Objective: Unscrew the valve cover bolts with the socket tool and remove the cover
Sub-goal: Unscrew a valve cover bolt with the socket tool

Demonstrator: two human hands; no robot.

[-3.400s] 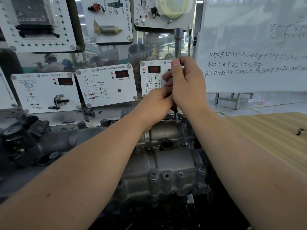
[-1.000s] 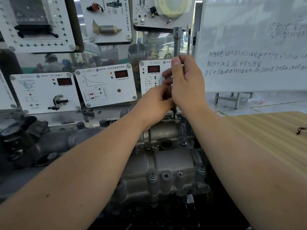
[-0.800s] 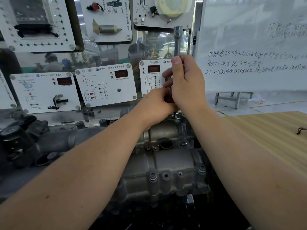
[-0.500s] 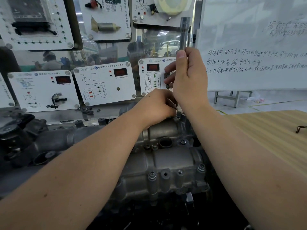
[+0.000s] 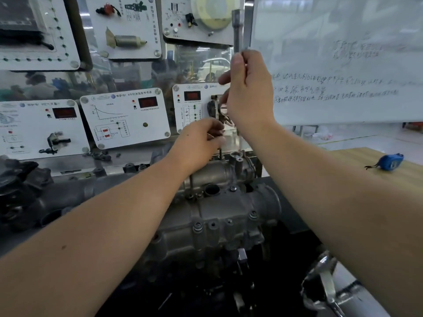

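The grey metal valve cover [image 5: 219, 213] lies across the middle, with several bolts still seated along its near edge. My right hand [image 5: 249, 92] grips the long socket tool [image 5: 237, 28] upright, raised well above the cover's far end; the tool's lower part is hidden behind the hand. My left hand [image 5: 201, 143] sits just below it and pinches a thin bolt [image 5: 220, 153], whose shank hangs down over the far end of the cover.
White sensor display panels [image 5: 124, 117] stand right behind the engine. A whiteboard [image 5: 343, 60] fills the upper right. A wooden table [image 5: 357, 161] at the right carries a blue tape measure [image 5: 390, 160]. Dark engine parts [image 5: 20, 184] lie at the left.
My right hand has lifted the socket tool up off the cover's far end. My left hand has stayed low and now holds a bolt that stands clear of the cover.
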